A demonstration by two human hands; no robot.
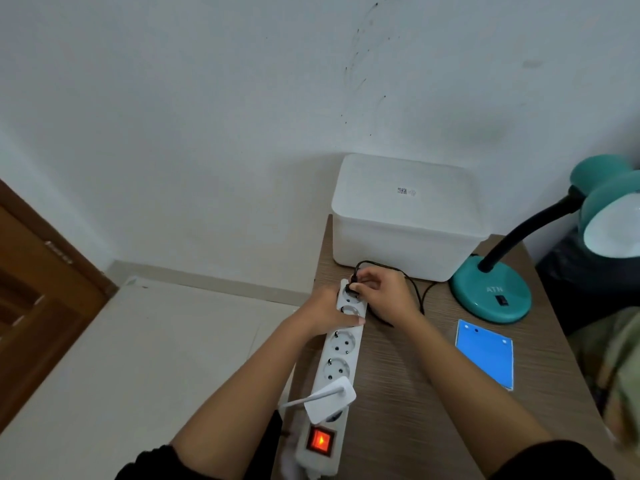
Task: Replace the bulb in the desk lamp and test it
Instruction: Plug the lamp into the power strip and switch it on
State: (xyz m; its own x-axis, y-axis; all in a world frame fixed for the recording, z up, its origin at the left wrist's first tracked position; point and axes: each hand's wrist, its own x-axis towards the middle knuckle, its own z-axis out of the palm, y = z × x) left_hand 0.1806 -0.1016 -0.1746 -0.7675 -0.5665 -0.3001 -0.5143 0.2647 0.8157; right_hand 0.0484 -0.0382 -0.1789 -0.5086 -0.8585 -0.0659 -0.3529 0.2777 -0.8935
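A teal desk lamp [491, 292] stands at the right of the wooden table, its black gooseneck bending up to a teal shade [609, 216] at the frame's right edge; no bulb is visible. A white power strip [341, 344] lies along the table's left edge, its red switch [321, 441] glowing. My left hand [329, 311] grips the strip's far end. My right hand [384, 294] pinches the lamp's black plug [353, 287] at the strip's farthest socket. The black cord [420, 299] loops behind my right hand.
A white lidded box [405, 216] sits at the back of the table [398, 393] against the wall. A blue card [485, 353] lies in front of the lamp base. A white adapter [330, 398] is plugged in near the switch. A brown door [38, 292] stands at far left.
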